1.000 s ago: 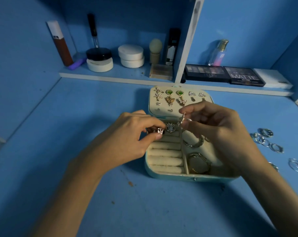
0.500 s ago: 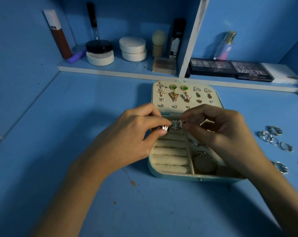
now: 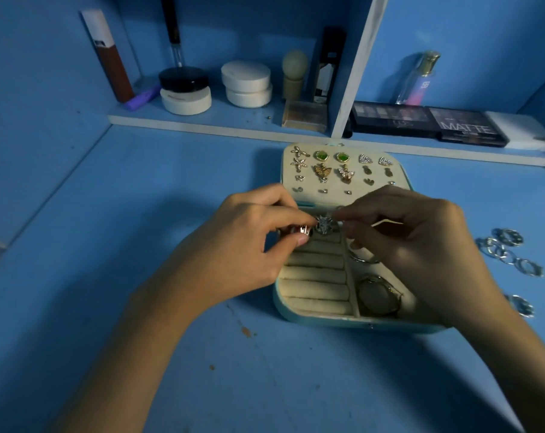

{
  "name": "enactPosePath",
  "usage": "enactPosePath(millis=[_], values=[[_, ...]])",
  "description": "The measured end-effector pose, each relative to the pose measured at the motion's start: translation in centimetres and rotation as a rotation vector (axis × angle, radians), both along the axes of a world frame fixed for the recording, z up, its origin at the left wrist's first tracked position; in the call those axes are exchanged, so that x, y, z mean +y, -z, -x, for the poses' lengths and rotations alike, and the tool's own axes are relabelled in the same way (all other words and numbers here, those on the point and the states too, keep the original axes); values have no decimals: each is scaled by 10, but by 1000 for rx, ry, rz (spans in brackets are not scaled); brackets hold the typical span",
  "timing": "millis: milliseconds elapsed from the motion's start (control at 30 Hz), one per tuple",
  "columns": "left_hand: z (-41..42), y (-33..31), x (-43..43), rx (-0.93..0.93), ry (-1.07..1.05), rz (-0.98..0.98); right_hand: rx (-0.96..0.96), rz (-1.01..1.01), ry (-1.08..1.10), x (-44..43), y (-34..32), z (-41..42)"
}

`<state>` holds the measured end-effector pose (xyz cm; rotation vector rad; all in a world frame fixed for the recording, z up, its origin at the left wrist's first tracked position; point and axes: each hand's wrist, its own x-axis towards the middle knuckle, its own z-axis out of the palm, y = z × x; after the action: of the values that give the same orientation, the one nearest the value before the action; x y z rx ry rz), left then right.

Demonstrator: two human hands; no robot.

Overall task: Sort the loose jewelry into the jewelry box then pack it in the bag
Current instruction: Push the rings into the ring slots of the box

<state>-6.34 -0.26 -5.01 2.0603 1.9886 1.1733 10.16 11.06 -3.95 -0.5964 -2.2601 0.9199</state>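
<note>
Pinching what with the left hand (image 3: 233, 245)?

— Pinching a red-stoned ring (image 3: 303, 229) between thumb and forefinger, with the other fingers curled under, just over the far left end of the ring rolls (image 3: 315, 276) inside the jewelry box (image 3: 296, 318).

And finding the box itself where?

— Lying open on the blue counter (image 3: 140, 214), with its lid (image 3: 355, 185) laid flat on the far side; spotting rows of earrings (image 3: 321, 156) pinned across that lid.

Doing what with the right hand (image 3: 421, 248)?

— Hovering over the box's right half, with fingers curled and thumb and forefinger tips held close together, right beside a silver ornate ring (image 3: 324, 227) seated in the farthest roll. Cannot tell whether gripping that ring or merely touching it.

Sitting how, that silver ring?

— Standing in its slot with the ornament up, just right of the red-stoned ring and very near it.

Seeing anything else inside the box?

— Noting bangles (image 3: 377, 296) in the compartments right of the rolls, partly hidden under the right hand.

And outside the box?

— Seeing loose rings (image 3: 508, 254) scattered on the counter well to the right of the box, clear of its wall. Beyond the box, spotting a shelf (image 3: 202, 125) carrying round jars (image 3: 246, 84) past the box's left side, then flat eyeshadow palettes (image 3: 427, 123) and a small perfume bottle (image 3: 418, 79) past its right.
</note>
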Motion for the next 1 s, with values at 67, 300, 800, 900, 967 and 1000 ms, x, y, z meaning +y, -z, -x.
enactPosePath(millis=[67, 300, 800, 900, 967, 1000], values=[[0, 0, 0, -3, 1, 0, -25, -120, 9, -1, 0, 1], [0, 0, 1, -24, 7, 2, -168, -205, 40, -2, 2, 1], [0, -1, 1, -29, 3, 2, -4, -132, -78, -2, -2, -2], [-1, -1, 0, -37, -8, 8, 45, 146, -114, -2, -2, -3], [-1, -2, 0, -37, -10, 14, -27, -13, -137, -2, -2, -2], [-1, -2, 0, -36, -8, 15, -66, -94, -129, -2, -3, -1]])
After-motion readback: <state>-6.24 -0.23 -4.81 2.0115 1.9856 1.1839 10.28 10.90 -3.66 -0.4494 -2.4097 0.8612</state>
